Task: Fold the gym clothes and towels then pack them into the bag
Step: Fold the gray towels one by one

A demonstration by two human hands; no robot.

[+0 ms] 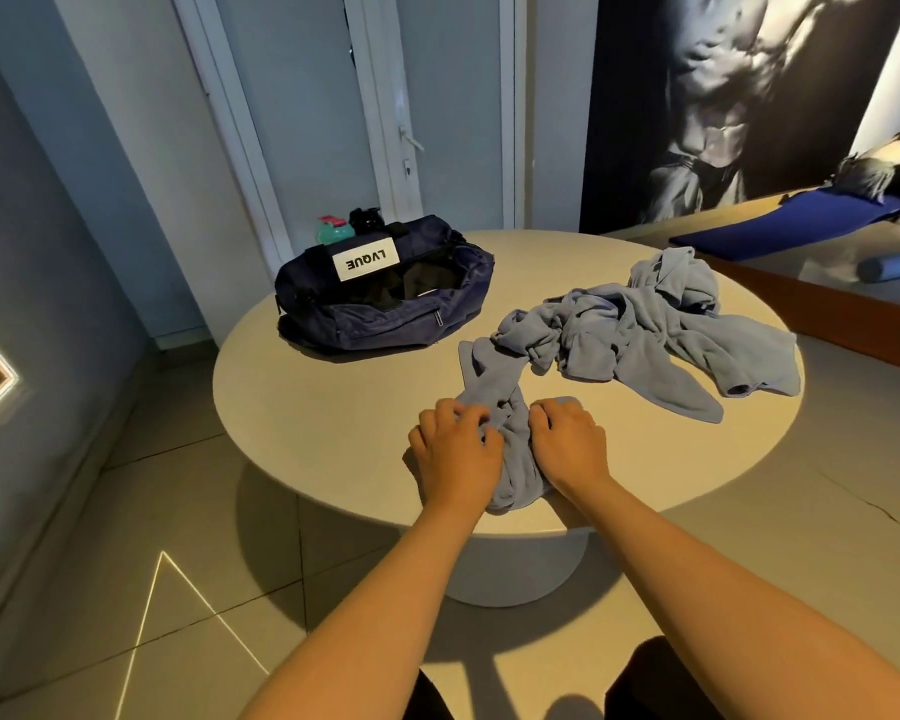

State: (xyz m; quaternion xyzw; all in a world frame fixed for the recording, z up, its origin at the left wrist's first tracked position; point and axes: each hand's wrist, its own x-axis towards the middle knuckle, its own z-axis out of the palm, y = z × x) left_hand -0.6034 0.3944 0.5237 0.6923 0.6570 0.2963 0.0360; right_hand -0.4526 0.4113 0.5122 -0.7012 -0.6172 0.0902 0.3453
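Head view, beside a round table (pixel 307 407): two onlookers trade notes.

FIRST: Both hands are down at the near edge of the table. The left hand (pixel 455 449) and right hand (pixel 567 441) sit close together, fingers curled into one bunched blue-grey cloth (pixel 510 454) between them. Its lower end spills over the rim.

SECOND: And the rest?

FIRST: A crumpled heap (pixel 645 330) of the same fabric lies toward the right edge, and the gripped piece trails up to touch it. The navy bag (pixel 385 324) sits unzipped near the far left edge with something dark inside. Two bottles (pixel 336 232) stand just behind it.

SECOND: Towel or shirt?

FIRST: Can't tell from where I stand; it's too twisted. It looks soft, light and limp, fleecy rather than slick, so I'd expect it to sag wherever it isn't held. Nothing on the table looks folded yet. The better hold, I'd say, is two corners or a hem, with the hands spread wide to shake it flat, not the middle where they grip now.

SECOND: Any risk?

FIRST: Lifting it may drag the heap along, since the pieces look tangled together.
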